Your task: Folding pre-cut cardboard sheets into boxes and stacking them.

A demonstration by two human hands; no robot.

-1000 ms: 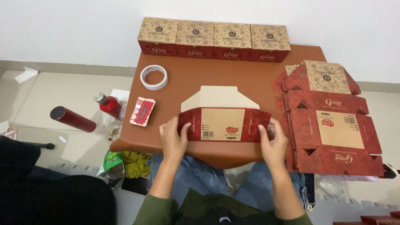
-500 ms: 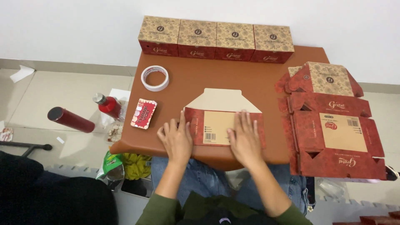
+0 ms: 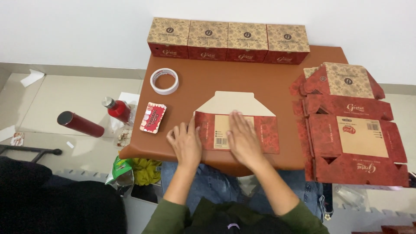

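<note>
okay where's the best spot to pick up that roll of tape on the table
Probably the tape roll's outer rim, from above: it lies flat with its open core facing up, so fingers can pinch the ring wall. Nothing touches it; the left hand is nearer.

**Hidden and cut off**

Middle of the flattened red carton [image 3: 236, 125] covered by the right hand [image 3: 243, 141]; its left end partly hidden under the left hand [image 3: 186, 145]. Stack of flat cartons [image 3: 353, 130] cropped near the right edge, lower layers concealed by the top sheet. Dark shape [image 3: 52, 203] at lower left cut off, impossible to identify. Clutter beneath the table edge [image 3: 134, 167] too jumbled to tell.
</note>
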